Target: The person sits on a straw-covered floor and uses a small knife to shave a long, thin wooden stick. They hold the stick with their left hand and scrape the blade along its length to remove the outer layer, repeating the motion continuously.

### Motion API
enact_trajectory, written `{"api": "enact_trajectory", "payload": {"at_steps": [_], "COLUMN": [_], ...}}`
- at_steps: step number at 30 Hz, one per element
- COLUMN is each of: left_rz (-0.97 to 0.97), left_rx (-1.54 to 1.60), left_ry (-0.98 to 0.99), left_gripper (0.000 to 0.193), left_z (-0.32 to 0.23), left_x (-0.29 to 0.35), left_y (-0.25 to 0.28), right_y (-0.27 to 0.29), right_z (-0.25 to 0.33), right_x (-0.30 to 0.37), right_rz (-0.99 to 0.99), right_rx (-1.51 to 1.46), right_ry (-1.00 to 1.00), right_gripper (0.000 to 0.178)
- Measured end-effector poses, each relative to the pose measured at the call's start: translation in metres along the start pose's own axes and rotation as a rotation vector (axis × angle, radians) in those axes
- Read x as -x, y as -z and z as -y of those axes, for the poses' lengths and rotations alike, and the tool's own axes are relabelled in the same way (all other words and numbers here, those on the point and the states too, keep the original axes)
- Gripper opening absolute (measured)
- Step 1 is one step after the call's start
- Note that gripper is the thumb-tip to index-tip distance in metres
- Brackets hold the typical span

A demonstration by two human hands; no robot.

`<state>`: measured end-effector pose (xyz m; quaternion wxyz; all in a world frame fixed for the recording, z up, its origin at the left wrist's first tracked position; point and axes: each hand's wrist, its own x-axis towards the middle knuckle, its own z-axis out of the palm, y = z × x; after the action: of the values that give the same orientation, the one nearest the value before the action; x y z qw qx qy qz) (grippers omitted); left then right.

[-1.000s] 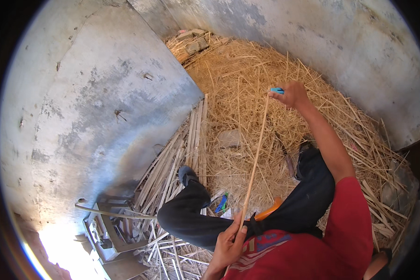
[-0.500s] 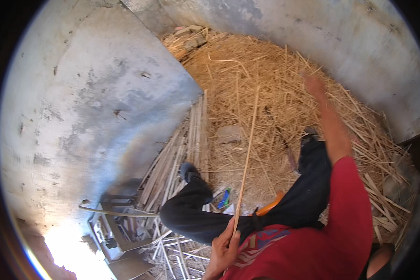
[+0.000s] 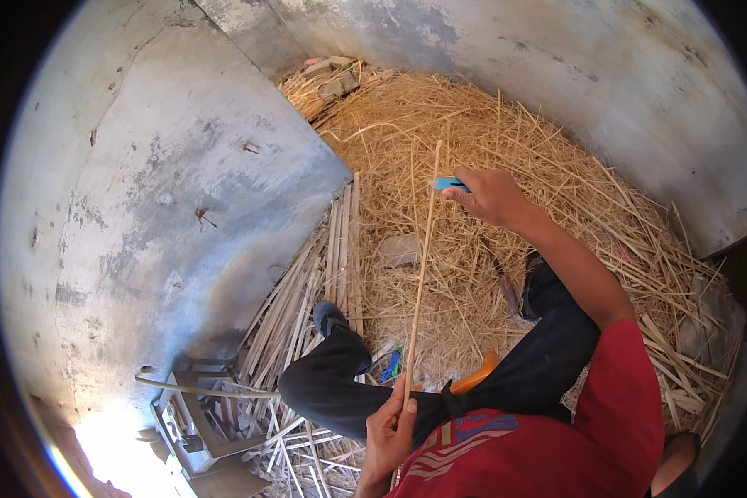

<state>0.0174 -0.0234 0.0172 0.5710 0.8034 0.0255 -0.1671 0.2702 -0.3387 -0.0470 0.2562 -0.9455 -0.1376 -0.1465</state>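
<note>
Got a long, slim wooden strip (image 3: 422, 274) slanting up from the lap, over the middle of the shavings heap (image 3: 506, 149), with the tip poking toward its far edge. Pinching the near part in the left hand (image 3: 388, 427), and clenching a light-blue cutter (image 3: 452, 184) in the right hand (image 3: 491, 197), up by the strip's far end. Can't tell if actually biting into the wood. Probably mid-job, with loads of slivers already down on the heap and the strip not yet set aside; can't say how much more to take off. Also spotting flat laths (image 3: 340, 249) along the heap's left edge, plus a brick-like block (image 3: 400, 251) just inside them.
</note>
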Motion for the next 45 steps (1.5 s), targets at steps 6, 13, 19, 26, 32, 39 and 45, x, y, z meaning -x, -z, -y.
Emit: {"api": "enact_trajectory", "payload": {"at_steps": [6, 13, 19, 26, 32, 39, 45], "left_rz": [0.058, -0.018, 0.022, 0.141, 0.162, 0.032, 0.084], "left_rx": [-0.033, -0.114, 0.502, 0.923, 0.918, 0.596, 0.411], "left_ry": [-0.008, 0.091, 0.125, 0.171, 0.172, 0.108, 0.093], "left_gripper": [0.046, 0.047, 0.048, 0.048, 0.049, 0.049, 0.051], "left_z": [-0.006, -0.009, 0.015, 0.003, 0.001, 0.000, -0.001], "left_x": [0.009, 0.047, -0.006, -0.034, -0.036, -0.037, -0.021], "left_y": [-0.005, 0.013, 0.011, 0.006, -0.007, -0.008, -0.010], "right_y": [-0.008, 0.029, 0.000, -0.002, -0.023, -0.022, -0.016], "right_z": [-0.053, -0.160, -0.099, 0.097, 0.093, 0.100, 0.042], "right_x": [-0.019, 0.023, -0.008, 0.040, 0.050, 0.049, 0.012], "right_rz": [0.035, 0.029, 0.058, 0.293, 0.021, 0.033, -0.080], "right_rx": [0.311, -0.077, -0.032, -0.144, -0.038, 0.000, 0.031], "right_ry": [-0.064, -0.994, -0.471, 0.151, 0.262, 0.329, 0.074], "right_gripper": [0.056, 0.058, 0.079, 0.064, 0.066, 0.064, 0.063]}}
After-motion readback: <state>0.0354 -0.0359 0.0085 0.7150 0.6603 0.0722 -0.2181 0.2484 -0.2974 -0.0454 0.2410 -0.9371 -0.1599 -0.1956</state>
